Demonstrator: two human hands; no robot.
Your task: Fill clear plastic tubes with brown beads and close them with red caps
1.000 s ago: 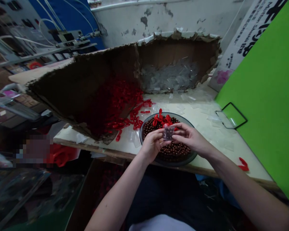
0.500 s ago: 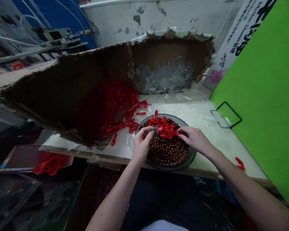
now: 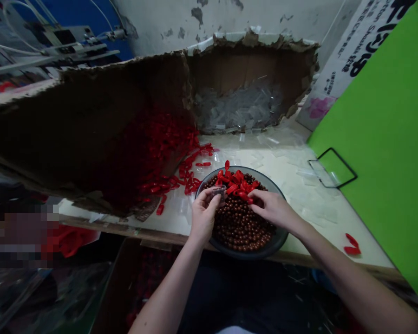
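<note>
A grey bowl [image 3: 281, 232] stands at the table's front edge, full of round brown beads [image 3: 248, 232]. Glossy red plastic pieces [image 3: 237, 178] lie heaped on the beads toward the far side. Over the bowl's left rim, my left hand [image 3: 203, 211] is closed, thumb and fingers pinching a small clear plastic piece [image 3: 218, 190]. My right hand [image 3: 273, 208] reaches in from the right. Its thumb and fingertips are closed on a red plastic piece [image 3: 250, 201] at the near edge of the heap, partly covered by the fingers.
Behind the bowl, a torn cardboard box [image 3: 226, 83] holds red pieces on the left and clear plastic pieces [image 3: 237, 111] on the right. More clear pieces lie scattered over the white table [image 3: 292, 185]. A green panel [image 3: 386, 139] with a black wire frame [image 3: 344, 169] borders the right.
My right hand has moved left, closer to my left hand, with the red piece at its fingertips. My left hand keeps the clear piece. The view has shifted slightly.
</note>
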